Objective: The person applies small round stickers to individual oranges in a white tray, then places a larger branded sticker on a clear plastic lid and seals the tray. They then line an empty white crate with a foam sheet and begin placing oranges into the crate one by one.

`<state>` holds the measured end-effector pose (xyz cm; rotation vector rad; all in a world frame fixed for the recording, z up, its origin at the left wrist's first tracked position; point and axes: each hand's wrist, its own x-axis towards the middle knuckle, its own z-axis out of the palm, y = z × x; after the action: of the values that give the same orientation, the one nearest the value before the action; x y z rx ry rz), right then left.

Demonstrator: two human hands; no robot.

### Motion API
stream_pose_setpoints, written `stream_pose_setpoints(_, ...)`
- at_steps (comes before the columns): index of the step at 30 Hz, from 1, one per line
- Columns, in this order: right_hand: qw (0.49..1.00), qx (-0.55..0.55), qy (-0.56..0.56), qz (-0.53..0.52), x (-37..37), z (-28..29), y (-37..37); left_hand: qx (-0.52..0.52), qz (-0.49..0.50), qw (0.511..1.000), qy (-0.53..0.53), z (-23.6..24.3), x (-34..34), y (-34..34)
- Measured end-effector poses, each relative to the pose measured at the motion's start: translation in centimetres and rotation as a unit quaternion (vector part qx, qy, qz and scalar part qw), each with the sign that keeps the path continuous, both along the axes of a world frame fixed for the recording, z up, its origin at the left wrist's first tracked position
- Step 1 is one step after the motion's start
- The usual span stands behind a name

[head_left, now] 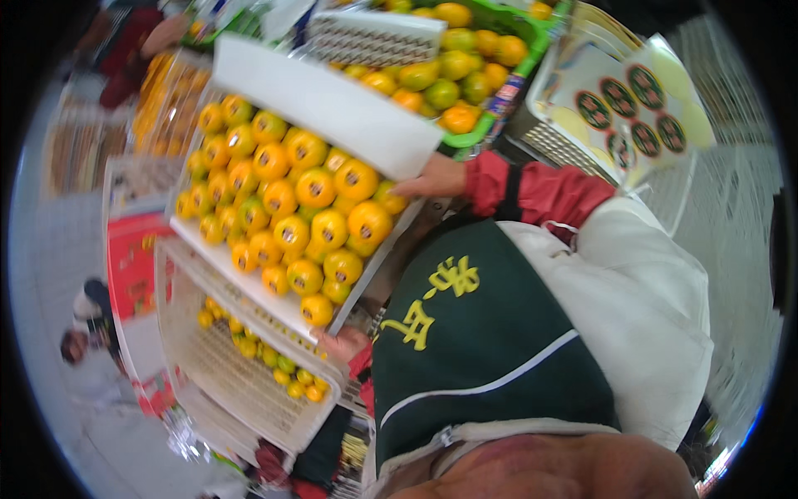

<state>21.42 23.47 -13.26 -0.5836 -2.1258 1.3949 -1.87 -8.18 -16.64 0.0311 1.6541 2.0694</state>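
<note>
A white open carton [332, 100] is tilted in front of me, its long flap standing up at the far side. It is filled with rows of orange-yellow mandarins [281, 198], several bearing small dark stickers. My right hand [439, 176] grips the carton's right side, close to the flap. Lower down, my left hand [342, 343] is closed on the near corner, with the thumb at the rim. Fingers under the carton are hidden. Below its left edge sits a pale plastic crate [220, 362] with loose mandarins inside.
A green crate [539, 41] of mandarins stands at the top, a white perforated basket [378, 37] over part of it. On a crate at upper right lies a sheet of round stickers [644, 108]. Red cartons [133, 274] are at left. Another person's hand [166, 33] shows at upper left.
</note>
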Motion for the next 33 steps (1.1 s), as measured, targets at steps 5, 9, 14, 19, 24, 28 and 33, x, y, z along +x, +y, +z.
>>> stream_pose_setpoints(5, 0.974, -0.089, -0.21, -0.007, -0.4, 0.5, -0.9, -0.122, -0.044, 0.968, 0.214, 0.6, 1.8, -0.7)
stream_pose_setpoints(9, 0.984, 0.024, -0.178, -0.007, -1.4, 2.9, -0.4, 0.05, 0.015, 0.997, -0.047, 0.3, 2.1, -1.1)
stream_pose_setpoints(14, 0.901, 0.421, -0.065, 0.083, -0.8, 4.8, 1.1, -0.025, -0.026, 0.996, 0.086, 2.4, 1.6, -1.5)
stream_pose_setpoints(19, 0.981, -0.076, -0.163, 0.069, 0.8, 7.1, 3.0, -0.391, -0.242, 0.852, 0.249, 8.0, 0.9, -1.0)
stream_pose_setpoints(24, 0.971, -0.155, -0.001, 0.181, -2.6, 11.8, 4.0, -0.202, -0.226, 0.84, 0.451, 13.8, 0.0, 3.6)
stream_pose_setpoints(28, 0.925, -0.104, 0.021, 0.366, -5.8, 13.7, 7.1, -0.193, -0.414, 0.818, 0.35, 17.2, -5.5, 6.9)
stream_pose_setpoints(33, 0.953, -0.18, 0.014, 0.245, -11.4, 11.8, 12.8, -0.278, -0.328, 0.878, 0.211, 17.0, -18.4, 11.8)
